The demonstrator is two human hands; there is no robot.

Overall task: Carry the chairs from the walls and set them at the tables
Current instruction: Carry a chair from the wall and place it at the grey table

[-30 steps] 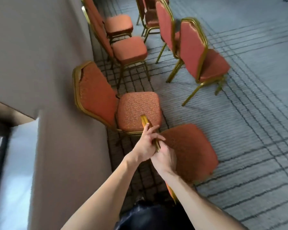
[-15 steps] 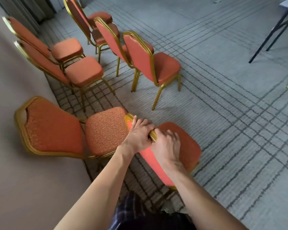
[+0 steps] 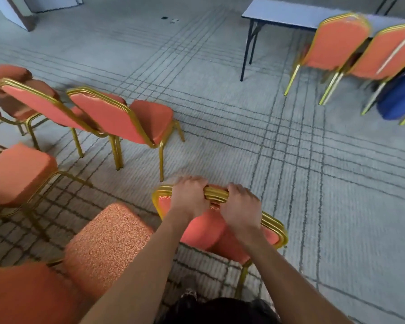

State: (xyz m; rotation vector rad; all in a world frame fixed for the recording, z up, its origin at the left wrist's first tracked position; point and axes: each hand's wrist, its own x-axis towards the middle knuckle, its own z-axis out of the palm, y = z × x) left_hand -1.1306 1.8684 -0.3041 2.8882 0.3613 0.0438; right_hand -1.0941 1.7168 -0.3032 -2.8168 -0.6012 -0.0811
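Note:
An orange banquet chair with a gold metal frame [image 3: 272, 226] stands right in front of me, its backrest turned toward me. My left hand [image 3: 188, 198] and my right hand [image 3: 240, 206] both grip the top rail of that backrest, side by side, fingers curled over the gold tubing. The chair's seat is hidden behind the backrest and my arms. A folding table with a pale top and black legs [image 3: 278, 14] stands at the far right, with two orange chairs [image 3: 334, 43] set at it.
Several more orange chairs fill the left: one seat [image 3: 108, 244] close beside me, another [image 3: 17, 171] further left, a pair [image 3: 117, 118] ahead of them. A blue bag [image 3: 398, 99] sits under the far-right chairs. Open carpet lies between me and the table.
The view has swung right, away from the wall, bringing the table and its chairs into sight. The held chair has turned with me, its backrest now square to me; both hands keep their grip.

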